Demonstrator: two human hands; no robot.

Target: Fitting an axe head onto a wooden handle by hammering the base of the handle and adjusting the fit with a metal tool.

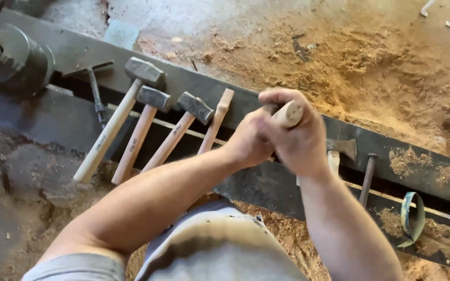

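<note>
— Where are your fingers right now?

— Both sets are curled tight around one wooden handle (289, 113) at the centre of the frame. Your right hand (300, 136) wraps it just under the rounded end, which pokes out above your knuckles; your left hand (250, 139) clamps on beside it, lower left, the two hands touching. It reads as a two-handed hold meant to keep the stick from twisting.

— And the rest of that handle?

— Hidden behind your hands, so you can't tell what sits on its far end.

— What lies around you?

— Left of your hands, three sledge hammers (152, 96) lean in a row, steel heads resting on the dark steel beam (376, 143), handles slanting down toward you, probably so each is easy to grab. A bare handle (215, 122) leans just beside them. To the right of your hands an axe head (344, 147) sits on the beam, then a thin steel rod (367, 177), then a curled strap (411, 217) at lower right. Sawdust (360, 67) covers the ground beyond, upper right.
</note>
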